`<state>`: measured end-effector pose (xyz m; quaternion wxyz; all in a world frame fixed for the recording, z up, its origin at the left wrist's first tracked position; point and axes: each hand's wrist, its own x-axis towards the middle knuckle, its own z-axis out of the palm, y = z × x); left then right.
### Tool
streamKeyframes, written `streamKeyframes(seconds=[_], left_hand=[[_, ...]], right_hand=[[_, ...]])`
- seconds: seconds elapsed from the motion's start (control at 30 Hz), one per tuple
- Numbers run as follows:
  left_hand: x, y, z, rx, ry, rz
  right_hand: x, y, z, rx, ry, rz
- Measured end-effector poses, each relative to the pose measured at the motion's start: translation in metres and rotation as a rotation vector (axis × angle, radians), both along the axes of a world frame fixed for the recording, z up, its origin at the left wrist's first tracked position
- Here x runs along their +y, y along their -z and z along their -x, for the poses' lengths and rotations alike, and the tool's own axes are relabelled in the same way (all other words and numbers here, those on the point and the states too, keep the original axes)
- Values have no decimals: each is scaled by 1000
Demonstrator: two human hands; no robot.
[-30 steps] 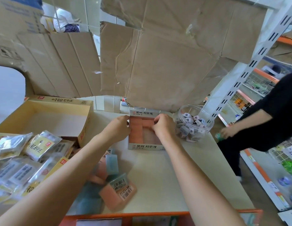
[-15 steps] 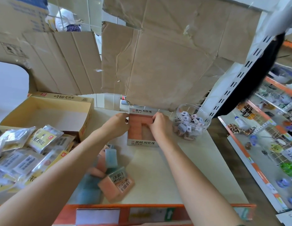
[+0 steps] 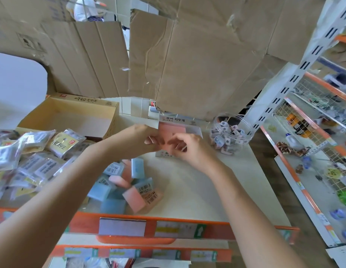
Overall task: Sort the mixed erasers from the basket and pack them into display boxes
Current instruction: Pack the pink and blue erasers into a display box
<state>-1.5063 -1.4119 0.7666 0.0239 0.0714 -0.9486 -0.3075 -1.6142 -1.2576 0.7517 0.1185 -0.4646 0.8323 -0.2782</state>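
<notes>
Pink erasers (image 3: pixel 172 130) inside display box (image 3: pixel 176 119)

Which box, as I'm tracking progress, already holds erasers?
The small white box by the jar: pink erasers lie in it. The big yellow box at the left looks empty.

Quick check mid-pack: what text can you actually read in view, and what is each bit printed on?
"로버 지우개": top flap of the display box.
Yellow carton rim: upside-down Korean print, not legible.
Eraser barcode labels: too small.
Packets, shelf tags: blurred.
</notes>
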Motion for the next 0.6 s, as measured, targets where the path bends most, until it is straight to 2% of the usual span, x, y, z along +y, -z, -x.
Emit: streamKeyframes(seconds=[0.1, 0.27, 0.6], left_hand=[[8, 3, -9, 16, 47, 30], [10, 9, -31, 50, 39, 48], [20, 20, -59, 139, -31, 97]], right_hand=[[6, 1, -14, -106, -147, -126], [18, 11, -27, -184, -245, -263], [26, 25, -43, -123, -256, -237]])
